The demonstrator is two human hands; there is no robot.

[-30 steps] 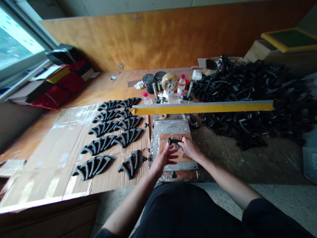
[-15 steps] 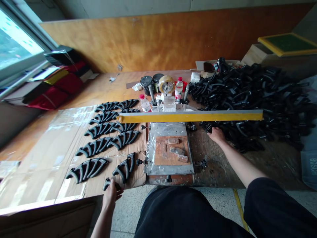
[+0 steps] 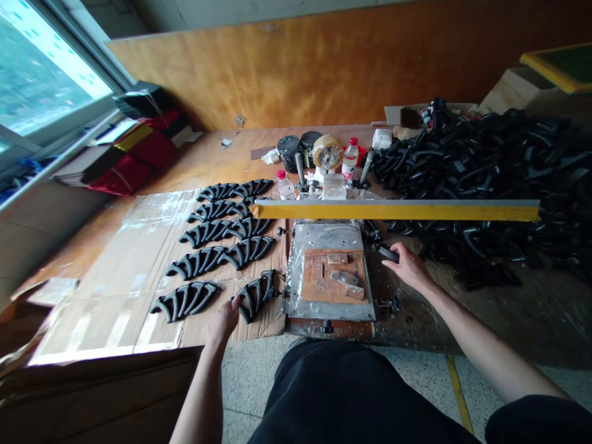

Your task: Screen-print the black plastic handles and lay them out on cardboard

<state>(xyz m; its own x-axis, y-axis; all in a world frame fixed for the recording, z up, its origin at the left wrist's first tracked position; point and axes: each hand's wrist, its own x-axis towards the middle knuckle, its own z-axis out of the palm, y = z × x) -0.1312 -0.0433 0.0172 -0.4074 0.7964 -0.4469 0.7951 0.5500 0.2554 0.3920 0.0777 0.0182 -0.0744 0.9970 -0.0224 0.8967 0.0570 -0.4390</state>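
left (image 3: 224,322) on one sprue (image 3: 255,297); right (image 3: 407,266) holds handle (image 3: 387,253)

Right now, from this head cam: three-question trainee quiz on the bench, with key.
1. True or false: the right hand is empty.
2. Which lies on the metal plate? A) a tape roll B) a wooden board C) a plastic bottle
3. What does the left hand touch?

Key: 1. False, it holds a small black part. 2. B. 3. A cluster of black curved parts on the cardboard sheet.
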